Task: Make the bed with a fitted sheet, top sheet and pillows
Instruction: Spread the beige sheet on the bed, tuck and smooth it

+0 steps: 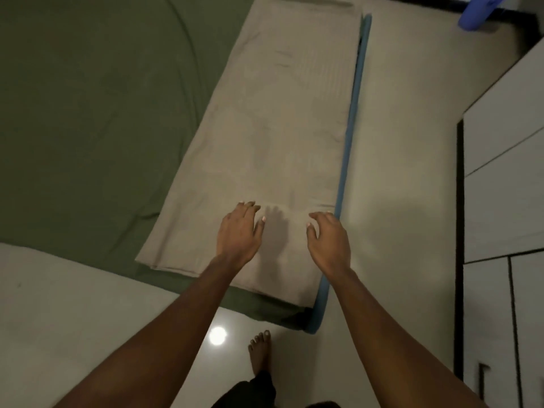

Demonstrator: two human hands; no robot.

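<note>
My left hand [240, 231] and my right hand [328, 240] are both out in front of me, over the near end of the folded beige sheet [279, 113]. My fingers are loose and a little bent. Neither hand holds anything. My left hand makes a shadow on the cloth just beside it. I cannot tell if my fingertips touch the sheet.

The folded beige sheet is a long strip. It lies flat on the green fitted sheet [88, 113], along the right side of the bed. The green sheet covers the bed and has some soft wrinkles. A blue mattress edge [351, 119] shows just beside the beige sheet, on its right.

The bed sits low on the pale floor [397, 142]. My bare foot [260, 351] stands on the floor near the bed's corner, next to a bright spot of light [217, 335]. A white cabinet [506, 172] is on the right. A blue thing [477, 13] is far off at the top right; I cannot tell what it is.
</note>
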